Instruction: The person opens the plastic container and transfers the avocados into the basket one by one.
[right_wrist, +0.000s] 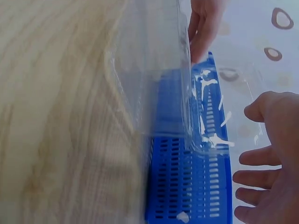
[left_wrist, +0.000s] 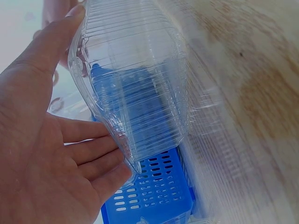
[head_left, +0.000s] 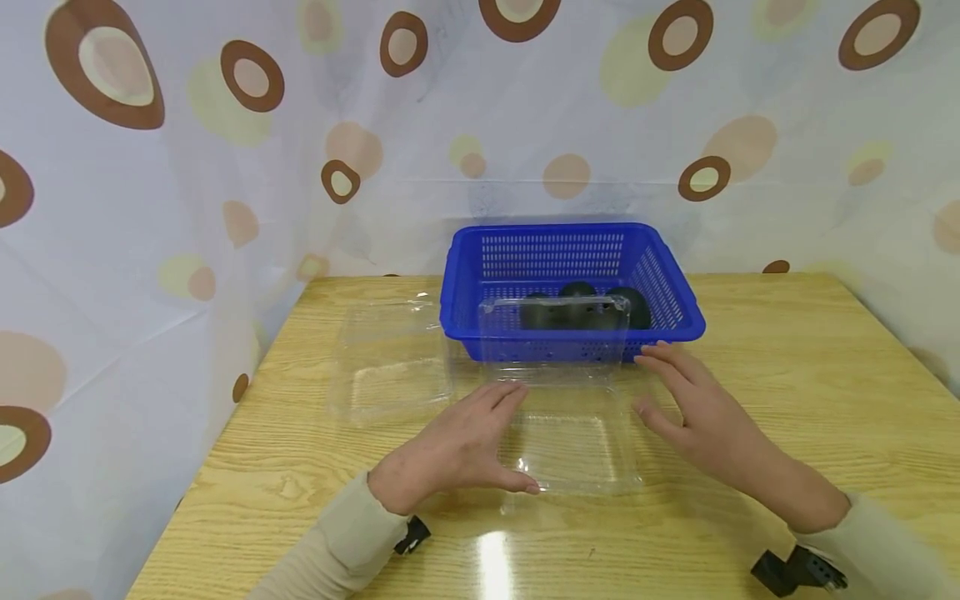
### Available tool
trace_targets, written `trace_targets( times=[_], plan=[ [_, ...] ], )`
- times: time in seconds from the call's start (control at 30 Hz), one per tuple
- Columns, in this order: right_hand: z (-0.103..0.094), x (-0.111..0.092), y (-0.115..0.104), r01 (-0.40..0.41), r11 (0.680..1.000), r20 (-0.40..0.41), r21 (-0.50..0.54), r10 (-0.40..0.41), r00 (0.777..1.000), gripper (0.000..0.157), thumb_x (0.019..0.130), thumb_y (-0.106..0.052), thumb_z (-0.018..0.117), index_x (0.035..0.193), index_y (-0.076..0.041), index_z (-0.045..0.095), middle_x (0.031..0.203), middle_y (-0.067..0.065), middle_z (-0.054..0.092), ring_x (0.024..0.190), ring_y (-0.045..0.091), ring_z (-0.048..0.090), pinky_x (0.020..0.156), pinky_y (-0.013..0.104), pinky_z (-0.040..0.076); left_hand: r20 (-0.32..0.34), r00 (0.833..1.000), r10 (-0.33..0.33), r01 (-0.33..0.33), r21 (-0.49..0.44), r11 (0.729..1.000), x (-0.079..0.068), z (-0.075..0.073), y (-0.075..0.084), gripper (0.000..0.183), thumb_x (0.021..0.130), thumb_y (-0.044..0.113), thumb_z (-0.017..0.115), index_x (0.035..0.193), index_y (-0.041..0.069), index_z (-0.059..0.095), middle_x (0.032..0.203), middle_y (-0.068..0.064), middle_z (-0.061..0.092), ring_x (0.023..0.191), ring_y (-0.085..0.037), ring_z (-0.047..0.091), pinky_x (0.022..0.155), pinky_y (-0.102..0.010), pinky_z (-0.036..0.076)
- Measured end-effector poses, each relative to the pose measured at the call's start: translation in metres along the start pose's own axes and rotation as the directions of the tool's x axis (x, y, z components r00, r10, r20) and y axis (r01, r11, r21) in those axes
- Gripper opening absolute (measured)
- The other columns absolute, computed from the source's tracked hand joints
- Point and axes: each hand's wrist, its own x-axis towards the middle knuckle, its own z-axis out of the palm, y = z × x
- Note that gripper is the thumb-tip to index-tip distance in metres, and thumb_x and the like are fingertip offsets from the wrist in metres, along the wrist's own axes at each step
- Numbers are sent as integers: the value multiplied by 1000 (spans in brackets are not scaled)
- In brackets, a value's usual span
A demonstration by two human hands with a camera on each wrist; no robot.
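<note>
A clear plastic clamshell box stands on the table before me, its lid raised at the far side. At the box's left side is my left hand, thumb and fingers spread; in the left wrist view the fingertips touch the rim. To the right of the box hovers my right hand, fingers extended and holding nothing. The right wrist view shows a gap between its fingers and the box.
Behind the box sits a blue perforated basket holding several dark rounded objects, partly seen through the lid. Another clear plastic box stands to the left on the wooden table. A patterned cloth hangs behind.
</note>
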Motion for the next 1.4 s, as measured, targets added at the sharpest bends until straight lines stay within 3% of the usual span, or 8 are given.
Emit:
trace_targets(
  times=[0.23,0.4,0.6,0.9,1.4],
  plan=[
    [17,-8,-13,-21,1000,89,23,19,996,63,95,-34,67,147,-6,43,155,19,34,141,44,34,104,66,41,-6,1000,1,-1,5,1000,0,1,0,117,71,73,72,155,5,28,161,-11,32,148,-25,32,123,-37,30],
    [31,-12,-17,29,1000,140,8,-30,990,82,88,-45,72,151,-8,36,158,17,30,143,42,33,106,63,42,-10,1000,7,-7,4,1000,1,1,1,117,71,73,72,155,5,29,160,-11,34,148,-25,33,122,-37,30],
    [41,-13,-20,61,998,198,-16,-57,978,94,85,-57,70,155,-8,30,161,16,27,145,42,32,107,61,43,-14,1000,5,-5,12,1000,1,1,1,116,71,73,73,155,5,29,160,-12,34,148,-25,33,122,-36,30],
    [47,-6,-22,162,983,160,-83,-147,976,98,82,-60,71,152,-1,35,159,19,30,144,42,33,112,57,40,-13,1000,4,-4,26,1000,2,1,1,116,71,73,73,155,5,30,160,-11,34,148,-25,33,122,-36,30],
    [46,-5,-19,226,968,180,-110,-204,962,102,79,-64,71,153,-5,34,159,18,31,144,42,33,114,59,36,-32,999,17,-16,30,999,5,0,2,115,70,73,73,154,5,33,158,-11,38,146,-25,36,121,-37,32]
  ],
)
